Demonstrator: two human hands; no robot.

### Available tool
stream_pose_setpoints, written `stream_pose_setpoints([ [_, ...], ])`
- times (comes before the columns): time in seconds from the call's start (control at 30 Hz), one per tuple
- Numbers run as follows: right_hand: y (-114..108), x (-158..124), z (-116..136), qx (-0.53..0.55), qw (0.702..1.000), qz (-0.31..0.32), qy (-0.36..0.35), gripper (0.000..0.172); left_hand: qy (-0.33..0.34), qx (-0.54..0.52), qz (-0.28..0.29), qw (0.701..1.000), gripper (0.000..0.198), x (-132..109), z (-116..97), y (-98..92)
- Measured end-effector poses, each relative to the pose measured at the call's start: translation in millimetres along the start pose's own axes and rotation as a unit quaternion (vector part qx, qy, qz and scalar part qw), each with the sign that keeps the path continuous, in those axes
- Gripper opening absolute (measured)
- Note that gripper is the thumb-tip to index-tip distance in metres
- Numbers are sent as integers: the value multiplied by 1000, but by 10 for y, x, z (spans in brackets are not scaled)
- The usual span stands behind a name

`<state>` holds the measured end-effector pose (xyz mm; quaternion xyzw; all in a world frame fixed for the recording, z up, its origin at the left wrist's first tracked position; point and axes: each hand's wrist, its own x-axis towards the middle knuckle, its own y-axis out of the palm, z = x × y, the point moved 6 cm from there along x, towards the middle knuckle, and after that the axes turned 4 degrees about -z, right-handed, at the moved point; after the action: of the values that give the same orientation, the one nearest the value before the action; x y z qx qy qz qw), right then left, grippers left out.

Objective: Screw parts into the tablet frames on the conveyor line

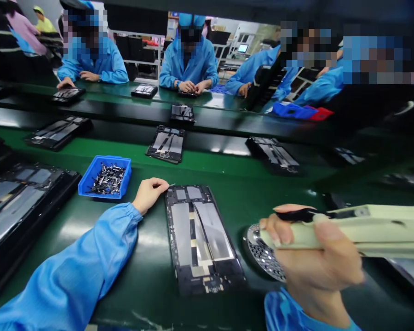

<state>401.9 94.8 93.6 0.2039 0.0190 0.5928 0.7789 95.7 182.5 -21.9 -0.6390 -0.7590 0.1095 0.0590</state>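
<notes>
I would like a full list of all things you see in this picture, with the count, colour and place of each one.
Belts: two, green, running across the view.
Tablet frames: at least eight, black and silver, lying on the belts.
Small tray: one, blue, left of the nearest frame, full of small dark metal parts.
Round disc: one, silver with holes, right of the nearest frame.
Plastic pieces: a few, blue and red, far right.
Co-workers: at least four, blue coats, beyond the belts.
Left hand: one, blue sleeve, pinching a tiny dark piece.
Right hand: one, holding a pale green screwdriver above the disc.
</notes>
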Motion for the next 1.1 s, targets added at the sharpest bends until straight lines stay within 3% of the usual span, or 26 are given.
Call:
stream_pose_setpoints([
  [0.13,368,-16,-54,-11,999,36,-2,34,30,77,-10,997,12,44,67,-52],
  [0.4,787,94,-191,-2,996,87,-21,35,54,123,1,991,9,57,2,23],
  [0.5,1019,206,-356,9,996,84,-5,37,22,147,22,989,7,94,3,35],
  [0.77,1717,510,-983,12,997,74,24,35,-65,92,73,991,14,223,131,108],
  [0.93,1815,530,-1219,2,997,75,30,36,-76,82,71,991,10,203,82,109],
  [1.1,1812,515,-1291,-1,997,74,32,36,-81,85,72,990,10,185,46,105],
])
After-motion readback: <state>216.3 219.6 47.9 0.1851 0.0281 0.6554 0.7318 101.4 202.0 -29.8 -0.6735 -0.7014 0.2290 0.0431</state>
